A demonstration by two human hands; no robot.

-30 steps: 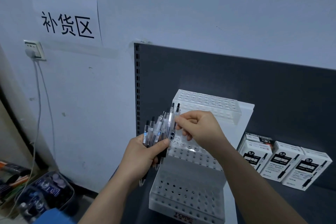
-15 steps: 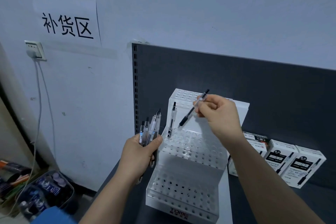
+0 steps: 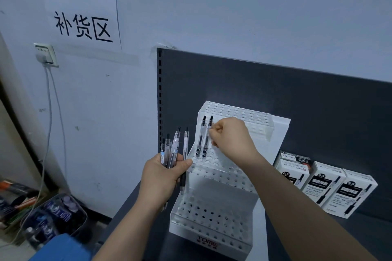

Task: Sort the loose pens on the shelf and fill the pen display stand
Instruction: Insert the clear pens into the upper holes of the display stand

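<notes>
On middle tier, far-left holes of pen display stand (image 3: pixel 214 214): second pen (image 3: pixel 207 141) now upright beside first pen (image 3: pixel 201 133), airborne moments ago. Right grip (image 3: pixel 231 137) still pinches it. Left grip (image 3: pixel 163 176) clutches remaining pens (image 3: pixel 172 146). Most holes vacant.

I work in dim, cool, even light that gives the wall (image 3: pixel 233 6) a bluish cast, and what shadows fall are faint and soft-edged. My wide lens bows the top edge of the dark back panel (image 3: pixel 297 91), and the lower left of the frame looks soft and smeared.
</notes>
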